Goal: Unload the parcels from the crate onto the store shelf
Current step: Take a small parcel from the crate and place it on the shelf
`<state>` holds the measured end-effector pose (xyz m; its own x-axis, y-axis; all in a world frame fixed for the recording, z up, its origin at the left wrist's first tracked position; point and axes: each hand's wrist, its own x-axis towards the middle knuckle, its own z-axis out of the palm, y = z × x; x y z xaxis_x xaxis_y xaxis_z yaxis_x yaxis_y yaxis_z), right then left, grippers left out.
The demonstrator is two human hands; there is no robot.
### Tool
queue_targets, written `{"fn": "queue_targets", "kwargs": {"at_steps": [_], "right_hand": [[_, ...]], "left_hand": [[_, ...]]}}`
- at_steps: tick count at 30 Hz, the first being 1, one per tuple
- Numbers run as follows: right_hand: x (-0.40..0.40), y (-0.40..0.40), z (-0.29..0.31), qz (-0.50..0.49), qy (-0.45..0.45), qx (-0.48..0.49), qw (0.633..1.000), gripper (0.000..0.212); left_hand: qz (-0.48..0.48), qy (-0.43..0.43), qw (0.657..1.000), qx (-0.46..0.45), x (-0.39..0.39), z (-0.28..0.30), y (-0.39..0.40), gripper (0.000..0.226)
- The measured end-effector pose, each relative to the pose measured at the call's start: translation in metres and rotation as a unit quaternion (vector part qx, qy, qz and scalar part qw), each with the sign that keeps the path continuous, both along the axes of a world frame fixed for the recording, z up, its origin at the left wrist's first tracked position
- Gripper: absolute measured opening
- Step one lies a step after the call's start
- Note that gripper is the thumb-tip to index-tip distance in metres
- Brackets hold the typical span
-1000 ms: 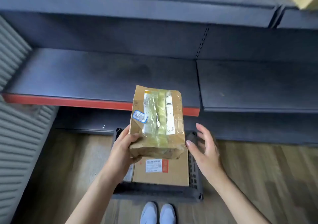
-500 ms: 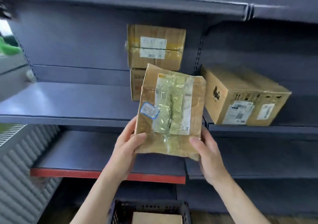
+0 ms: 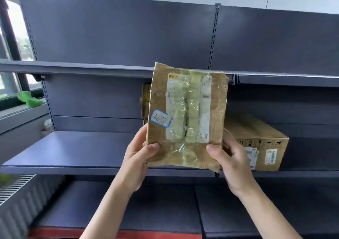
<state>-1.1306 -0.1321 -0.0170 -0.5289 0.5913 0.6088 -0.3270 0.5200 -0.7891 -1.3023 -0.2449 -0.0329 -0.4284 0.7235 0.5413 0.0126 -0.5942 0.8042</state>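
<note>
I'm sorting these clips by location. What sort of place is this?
Probably a shop or stockroom being stocked. Grey metal shelving with slotted uprights fills the view, a cardboard box with shipping labels sits on it, and both hands hold up a taped parcel in front of it.

At the far left of the frame a window [image 3: 12, 37] shows daylight, with a blurred green object [image 3: 29, 99] on its sill. A ribbed grey radiator [image 3: 16, 202] fills the lower left corner.
</note>
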Motion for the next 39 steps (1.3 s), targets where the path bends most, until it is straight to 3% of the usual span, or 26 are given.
{"fn": "queue_targets", "kwargs": {"at_steps": [15, 21, 27, 29, 31, 35, 39], "right_hand": [[0.002, 0.013, -0.026, 0.011, -0.002, -0.047, 0.999, 0.030], [-0.010, 0.028, -0.064, 0.027, -0.028, -0.164, 0.986, 0.025], [-0.016, 0.051, -0.106, 0.016, -0.131, -0.268, 0.954, 0.019], [-0.019, 0.056, -0.122, 0.014, -0.152, -0.290, 0.945, 0.028], [-0.026, 0.054, -0.135, 0.021, -0.169, -0.309, 0.936, 0.020], [-0.044, 0.041, -0.138, 0.039, -0.197, -0.313, 0.928, 0.049], [-0.069, 0.033, -0.136, 0.051, -0.215, -0.288, 0.932, 0.020]], "left_hand": [[-0.003, -0.038, 0.999, -0.036, 0.006, -0.020, 0.007, 0.041], [0.020, -0.062, 0.980, -0.186, 0.003, -0.051, 0.017, 0.036], [0.058, -0.108, 0.935, -0.333, 0.008, -0.084, 0.031, 0.033], [0.079, -0.113, 0.923, -0.360, 0.009, -0.095, 0.032, 0.024], [0.093, -0.124, 0.919, -0.363, 0.005, -0.106, 0.029, 0.022], [0.111, -0.147, 0.916, -0.356, -0.008, -0.120, 0.016, 0.026], [0.120, -0.153, 0.915, -0.353, -0.033, -0.132, 0.003, 0.023]]}}
